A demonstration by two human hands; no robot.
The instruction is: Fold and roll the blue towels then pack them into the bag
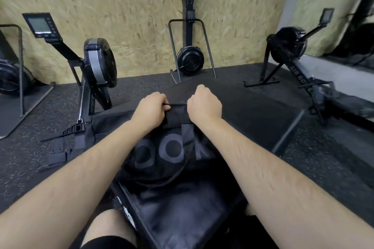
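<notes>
Hands, left hand and right hand, clench the black bag's handle; no towels visible, so packing seems finished or unstarted.

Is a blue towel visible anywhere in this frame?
No. Both hands, left and right, grip the top of the black bag, and no towel shows.

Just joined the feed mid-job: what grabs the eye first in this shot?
Two bare forearms run up the middle to the left hand and right hand, both fisted on the top strap of a black bag with big grey lettering, resting on a black padded box. Behind stand rowing machines against a chipboard wall. No blue towels are visible.
</notes>
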